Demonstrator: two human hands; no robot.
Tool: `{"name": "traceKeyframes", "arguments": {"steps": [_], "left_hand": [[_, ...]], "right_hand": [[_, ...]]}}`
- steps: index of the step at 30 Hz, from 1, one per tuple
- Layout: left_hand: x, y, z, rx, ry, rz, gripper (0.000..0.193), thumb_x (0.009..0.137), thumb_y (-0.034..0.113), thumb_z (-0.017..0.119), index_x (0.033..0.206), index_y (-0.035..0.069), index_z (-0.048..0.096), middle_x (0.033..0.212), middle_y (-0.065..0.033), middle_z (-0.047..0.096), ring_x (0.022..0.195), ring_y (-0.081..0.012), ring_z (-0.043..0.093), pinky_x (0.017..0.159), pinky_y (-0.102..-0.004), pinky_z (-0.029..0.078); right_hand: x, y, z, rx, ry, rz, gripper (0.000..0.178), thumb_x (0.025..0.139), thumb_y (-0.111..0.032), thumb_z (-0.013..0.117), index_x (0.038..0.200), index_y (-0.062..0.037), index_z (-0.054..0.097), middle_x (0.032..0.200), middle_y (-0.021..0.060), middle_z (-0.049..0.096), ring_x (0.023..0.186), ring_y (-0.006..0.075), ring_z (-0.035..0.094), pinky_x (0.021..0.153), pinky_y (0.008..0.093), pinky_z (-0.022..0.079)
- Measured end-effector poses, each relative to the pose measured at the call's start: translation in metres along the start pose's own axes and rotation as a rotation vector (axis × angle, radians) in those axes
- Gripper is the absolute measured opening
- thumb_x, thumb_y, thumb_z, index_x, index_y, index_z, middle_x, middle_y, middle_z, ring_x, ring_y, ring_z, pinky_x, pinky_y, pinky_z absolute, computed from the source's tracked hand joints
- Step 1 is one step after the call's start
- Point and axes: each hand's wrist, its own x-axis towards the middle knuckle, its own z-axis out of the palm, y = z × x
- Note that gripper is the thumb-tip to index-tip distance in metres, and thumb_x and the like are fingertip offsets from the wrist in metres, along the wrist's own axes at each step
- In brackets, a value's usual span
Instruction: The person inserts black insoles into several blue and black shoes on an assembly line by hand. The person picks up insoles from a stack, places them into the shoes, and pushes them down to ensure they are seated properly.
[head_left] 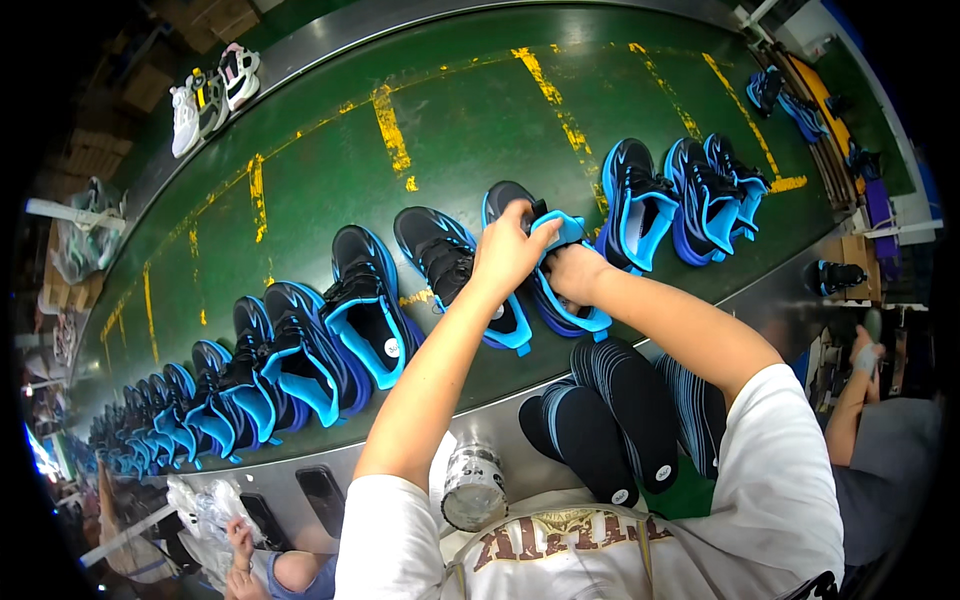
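Note:
A black and bright-blue sneaker [566, 318] sits on the green conveyor belt in front of me, toe pointing away. My left hand [508, 248] is closed on its raised tongue, thumb on the blue lining. Into the shoe's opening reaches my right hand [577, 274]; its fingers are hidden inside, so I cannot see what they hold. Just left of it stands a matching sneaker [440, 255], partly behind my left forearm. Another sneaker [632, 205] is close by on the right. Stacks of black insoles [590, 440] with pale stripes lie between my body and the belt.
A long row of sneakers [290, 350] runs left along the belt [480, 110], which has yellow marks. A clear jar [473, 488] and a dark phone [320, 495] are at the near edge. Three other shoes [212, 98] stand on the far ledge. Co-workers sit on both sides.

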Motion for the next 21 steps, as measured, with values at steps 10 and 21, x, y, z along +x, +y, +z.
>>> {"name": "traceKeyframes", "arguments": {"steps": [10,21], "left_hand": [[-0.001,0.007,0.000,0.780,0.123,0.527,0.031,0.068,0.031,0.066,0.082,0.006,0.054,0.073,-0.0067,0.058,0.064,-0.0241,0.060,0.056,-0.0355,0.044],[-0.021,0.019,-0.021,0.708,-0.057,0.502,0.023,0.073,0.025,0.062,0.073,0.005,0.051,0.066,-0.0090,0.057,0.060,-0.0262,0.059,0.054,-0.0361,0.044]], "right_hand": [[-0.044,-0.018,-0.026,0.577,-0.234,-0.006,0.055,0.080,-0.038,0.029,0.091,0.0057,0.059,0.082,0.0193,0.061,0.095,0.0254,0.055,0.106,0.0443,0.004],[-0.106,-0.082,0.033,0.683,0.887,0.437,0.012,0.073,-0.019,0.060,0.074,-0.0068,0.061,0.087,0.0076,0.046,0.091,0.0241,0.044,0.088,0.0487,0.026]]}}
